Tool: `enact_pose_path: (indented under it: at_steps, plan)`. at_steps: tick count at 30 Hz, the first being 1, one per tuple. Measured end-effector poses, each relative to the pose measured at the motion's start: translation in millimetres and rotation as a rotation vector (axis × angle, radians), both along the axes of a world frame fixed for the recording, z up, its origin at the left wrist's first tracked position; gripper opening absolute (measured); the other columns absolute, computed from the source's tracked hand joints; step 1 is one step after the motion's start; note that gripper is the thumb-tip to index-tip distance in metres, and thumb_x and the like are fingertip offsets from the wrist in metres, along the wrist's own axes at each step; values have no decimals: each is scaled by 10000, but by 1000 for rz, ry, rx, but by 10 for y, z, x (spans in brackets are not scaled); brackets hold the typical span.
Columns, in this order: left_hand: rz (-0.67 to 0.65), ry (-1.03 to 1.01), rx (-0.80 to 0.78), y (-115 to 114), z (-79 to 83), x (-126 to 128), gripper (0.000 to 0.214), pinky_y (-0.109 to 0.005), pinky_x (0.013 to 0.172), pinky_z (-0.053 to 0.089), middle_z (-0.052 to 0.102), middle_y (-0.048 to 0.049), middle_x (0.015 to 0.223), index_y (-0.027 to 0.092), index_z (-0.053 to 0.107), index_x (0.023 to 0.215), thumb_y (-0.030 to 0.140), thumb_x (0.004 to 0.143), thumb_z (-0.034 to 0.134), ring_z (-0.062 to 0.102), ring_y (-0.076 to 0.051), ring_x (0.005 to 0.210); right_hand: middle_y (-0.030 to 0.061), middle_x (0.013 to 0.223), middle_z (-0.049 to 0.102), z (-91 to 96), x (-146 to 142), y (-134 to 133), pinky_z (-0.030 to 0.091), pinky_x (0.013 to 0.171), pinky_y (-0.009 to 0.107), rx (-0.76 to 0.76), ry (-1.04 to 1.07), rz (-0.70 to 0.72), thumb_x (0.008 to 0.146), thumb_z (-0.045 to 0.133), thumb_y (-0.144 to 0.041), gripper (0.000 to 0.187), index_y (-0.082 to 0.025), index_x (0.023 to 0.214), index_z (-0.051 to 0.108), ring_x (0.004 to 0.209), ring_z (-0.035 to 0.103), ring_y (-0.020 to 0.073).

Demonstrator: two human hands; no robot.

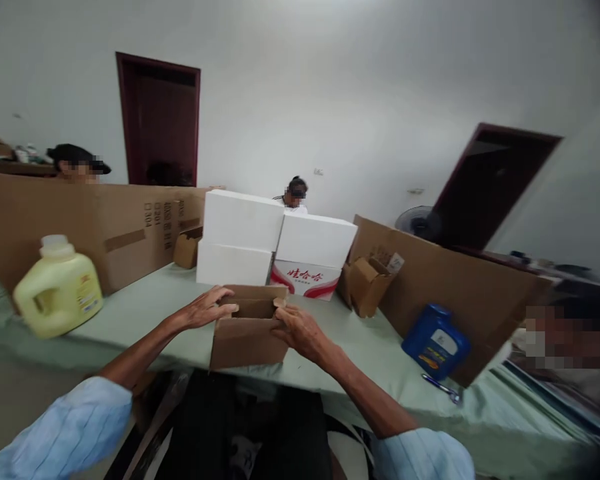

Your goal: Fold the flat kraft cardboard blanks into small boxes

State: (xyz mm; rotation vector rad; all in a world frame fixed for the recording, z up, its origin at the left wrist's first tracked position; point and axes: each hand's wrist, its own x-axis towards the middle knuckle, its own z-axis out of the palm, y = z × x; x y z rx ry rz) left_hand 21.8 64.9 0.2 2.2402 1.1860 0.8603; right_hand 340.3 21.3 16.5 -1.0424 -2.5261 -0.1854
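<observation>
Pale blue sleeves [75, 427] come closest, with dark-clad legs [205, 427] between them under the table edge; beyond, 2 bare hands work at 1 small cardboard box [249, 341] at the near edge of the green-covered table [155, 310]. As far as this view shows, the box's walls are up, and what is left is its top, which is not shut. A brown panel shows inside, but the bottom is hidden, so I cannot tell whether anything lies there. The box sits upright with its mouth facing up, its long axis running left to right across the person's front and 1 long wall toward the camera. The left hand [207, 308] is at the left rim, thumb and forefinger parted; whether they pinch the cardboard, I cannot tell. The right hand [300, 327] grips the right end, its thumb at the top edge and its fingers bent against the outside. Behind the box stand 2 white stacks [243, 217], with a yellow jug [63, 290] to the left and a blue bottle [437, 343] to the right.
</observation>
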Motion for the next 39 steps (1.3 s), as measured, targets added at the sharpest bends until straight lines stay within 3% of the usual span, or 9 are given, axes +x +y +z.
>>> enact_pose_path:
  at_steps: [7, 13, 17, 23, 30, 33, 35, 37, 39]
  plan:
    - [-139, 131, -40, -7, 15, -127, 835, -404, 1031, 560, 582, -157, 1467, 246, 536, 1529, 587, 810, 789, 596, -340, 1351, 73, 948, 700, 139, 27, 121, 447, 862, 371, -56, -222, 168, 927, 780, -260, 132, -217, 945, 657, 1043, 598, 272]
    - [-178, 188, -76, 21, 68, -98, 725, -475, 1078, 528, 667, -119, 1420, 301, 687, 1395, 393, 701, 872, 488, -441, 1473, 83, 944, 662, 109, 15, 252, 425, 819, 380, -2, -308, 160, 943, 781, -348, 197, -233, 853, 648, 936, 566, 261]
    - [-217, 170, -118, 0, 183, -98, 586, -450, 994, 565, 694, -100, 1264, 272, 722, 1249, 339, 684, 863, 573, -406, 1327, 96, 983, 643, 1, 139, 259, 443, 805, 388, 34, -181, 158, 954, 767, -481, 267, -240, 896, 670, 964, 558, 276]
    - [-365, -65, -199, -97, 199, -212, 746, -383, 897, 584, 559, -70, 1239, 260, 552, 1195, 422, 598, 968, 599, -268, 1138, 79, 984, 610, -202, 386, 301, 484, 812, 385, 74, 244, 41, 923, 749, -640, 420, -234, 1002, 680, 966, 568, 274]
    - [-29, -230, 27, -163, -257, -118, 843, -364, 923, 514, 537, -33, 1161, 261, 426, 1112, 419, 524, 1010, 558, -221, 1074, 66, 986, 628, -494, 312, 343, 535, 878, 426, 117, 598, -22, 895, 768, -643, 430, -237, 1003, 676, 975, 609, 275]
    - [195, -329, 125, -117, -401, -43, 836, -362, 952, 496, 571, -11, 1127, 263, 411, 1103, 405, 530, 1003, 588, -217, 1062, 143, 1265, 628, -627, 255, 314, 526, 1018, 506, 213, 760, -127, 847, 809, -635, 494, -225, 1094, 685, 1203, 594, 333]
    - [371, -381, 195, -57, -438, 29, 805, -342, 916, 498, 587, 6, 1082, 264, 405, 1084, 391, 552, 995, 608, -207, 1010, 185, 1445, 569, -737, 225, 316, 488, 1101, 556, 214, 892, -219, 784, 848, -649, 688, -204, 1268, 645, 1336, 540, 365]
    - [517, -397, 237, 15, -435, 116, 778, -329, 863, 504, 598, 15, 1041, 265, 403, 1068, 375, 573, 992, 625, -205, 959, 193, 1443, 602, -853, 210, 348, 507, 1089, 547, 69, 1019, -278, 722, 876, -659, 877, -181, 1396, 582, 1301, 579, 358]
    - [623, -397, 260, 90, -412, 203, 772, -339, 853, 513, 614, 9, 1041, 266, 407, 1081, 360, 590, 995, 646, -221, 969, 168, 1288, 710, -950, 220, 402, 567, 993, 498, -189, 1108, -268, 698, 869, -674, 863, -165, 1350, 624, 1143, 663, 327]
